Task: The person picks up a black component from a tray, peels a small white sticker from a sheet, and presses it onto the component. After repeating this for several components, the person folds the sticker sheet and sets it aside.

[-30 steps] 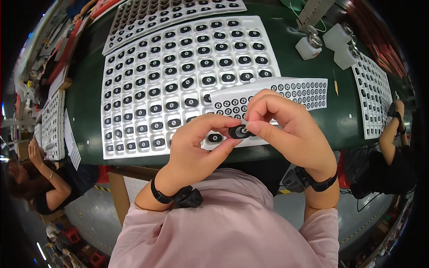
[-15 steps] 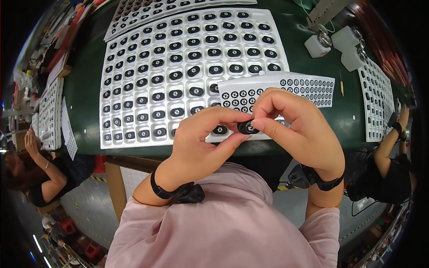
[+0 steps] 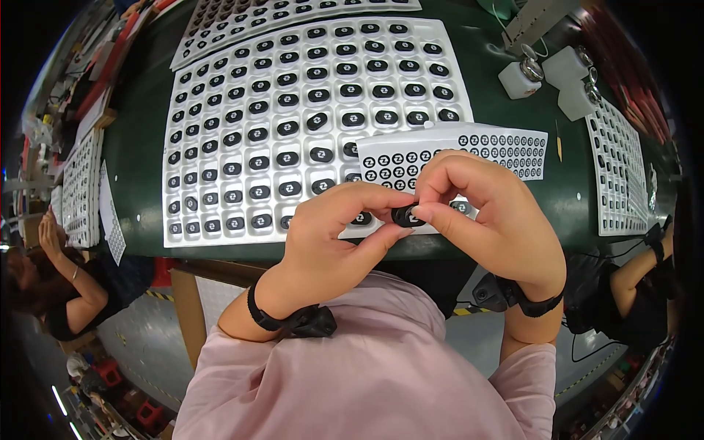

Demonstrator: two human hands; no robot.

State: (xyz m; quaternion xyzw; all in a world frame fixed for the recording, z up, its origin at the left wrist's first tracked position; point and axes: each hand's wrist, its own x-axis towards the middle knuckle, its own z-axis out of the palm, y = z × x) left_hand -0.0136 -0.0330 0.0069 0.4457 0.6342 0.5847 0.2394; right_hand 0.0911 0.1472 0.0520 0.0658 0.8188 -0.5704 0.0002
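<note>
Between my two hands is a small black oval piece [image 3: 402, 216] with a white mark on its face. My left hand [image 3: 323, 231] grips it from the left between thumb and forefinger. From the right, my right hand [image 3: 491, 216] pinches at its upper right edge, the thumb lying over part of the face. Beneath and beyond my hands, a white moulded tray [image 3: 428, 29] holds rows of similar black pieces. A white sheet of round black stickers [image 3: 506, 152] overlaps the tray's right side, partly hidden by my right hand.
A second filled tray [image 3: 242, 18] lies at the far edge. White pump bottles [image 3: 520, 79] stand at back right on the green table [image 3: 139, 169], near a thin pointed tool [image 3: 559, 141]. Co-workers' arms [image 3: 634, 257] and trays [image 3: 620, 169] flank both sides.
My right fingers have shifted slightly over the black oval piece, and its white mark shows less. My left hand keeps its grip almost unmoved. At right, a co-worker's arm has lowered.
</note>
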